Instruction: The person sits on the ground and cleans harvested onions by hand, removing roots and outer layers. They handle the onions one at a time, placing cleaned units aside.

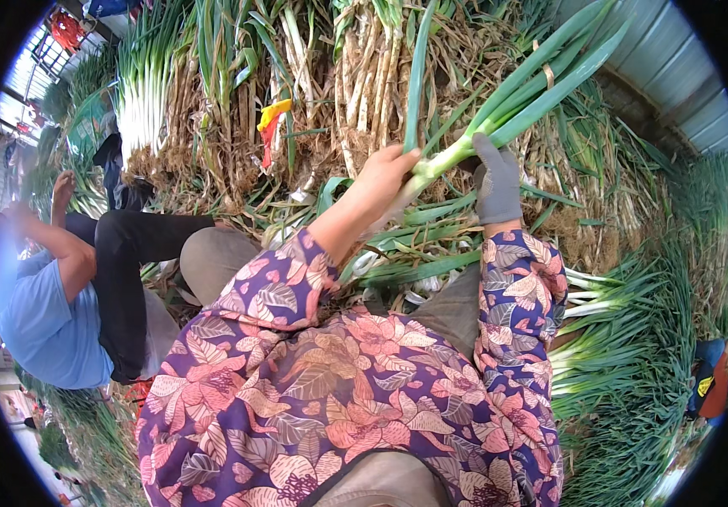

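A large green onion (449,154) is held slantwise in front of me, its green leaves reaching to the upper right. My right hand (498,180), in a grey glove, grips it where the leaves fan out. The bare fingers of my left hand (381,180) pinch a separate upright leaf (416,82) beside the white stalk. The stalk's lower end is blurred and partly behind my left wrist. Below my hands lie loose stripped onion leaves (440,218). Beyond them stand untrimmed green onions (367,76) with dry brown skins and roots.
Cleaned green onions with white stems (582,307) lie at my right by a heap of green leaves (633,386). A seated person in a blue shirt (53,329) is close on my left. A small yellow-and-red object (270,130) rests on the pile. Metal sheeting (674,57) borders the upper right.
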Action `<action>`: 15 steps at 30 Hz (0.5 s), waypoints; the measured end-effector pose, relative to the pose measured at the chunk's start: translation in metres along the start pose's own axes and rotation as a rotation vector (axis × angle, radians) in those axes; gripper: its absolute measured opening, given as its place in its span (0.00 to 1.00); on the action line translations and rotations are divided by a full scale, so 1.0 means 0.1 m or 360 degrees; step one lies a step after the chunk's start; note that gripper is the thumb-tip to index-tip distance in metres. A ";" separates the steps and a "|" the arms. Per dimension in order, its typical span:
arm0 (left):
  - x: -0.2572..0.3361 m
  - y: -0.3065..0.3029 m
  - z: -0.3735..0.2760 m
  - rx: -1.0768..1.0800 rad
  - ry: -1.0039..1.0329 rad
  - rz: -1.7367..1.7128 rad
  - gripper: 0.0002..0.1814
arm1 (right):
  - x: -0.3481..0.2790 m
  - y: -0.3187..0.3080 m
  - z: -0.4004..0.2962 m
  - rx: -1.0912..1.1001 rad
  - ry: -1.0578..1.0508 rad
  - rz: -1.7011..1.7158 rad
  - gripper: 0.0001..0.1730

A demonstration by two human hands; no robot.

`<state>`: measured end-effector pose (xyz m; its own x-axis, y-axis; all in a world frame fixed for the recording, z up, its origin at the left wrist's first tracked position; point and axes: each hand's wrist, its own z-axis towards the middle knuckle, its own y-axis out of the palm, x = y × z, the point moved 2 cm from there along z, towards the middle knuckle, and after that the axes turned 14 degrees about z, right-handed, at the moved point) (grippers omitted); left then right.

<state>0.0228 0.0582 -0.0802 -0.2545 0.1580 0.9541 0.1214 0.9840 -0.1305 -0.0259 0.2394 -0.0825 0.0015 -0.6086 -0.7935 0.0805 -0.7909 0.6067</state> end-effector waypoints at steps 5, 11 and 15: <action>-1.11 -0.29 -0.48 -0.0079 -0.0343 0.0029 0.16 | -0.03 -0.09 0.01 0.0060 0.0019 0.0065 0.18; -0.79 -0.52 -0.51 0.0485 0.0396 0.1282 0.21 | -0.01 0.08 0.01 -0.0082 0.0173 0.0307 0.19; -0.33 -0.23 -0.40 0.0401 0.0928 0.0670 0.23 | 0.06 0.11 0.01 -0.0291 0.0346 0.0044 0.19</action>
<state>0.0669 0.0273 -0.0980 0.3214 0.5237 0.7890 -0.1446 0.8506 -0.5056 -0.0263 0.2272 -0.0808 0.2185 -0.5858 -0.7805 0.2561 -0.7373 0.6251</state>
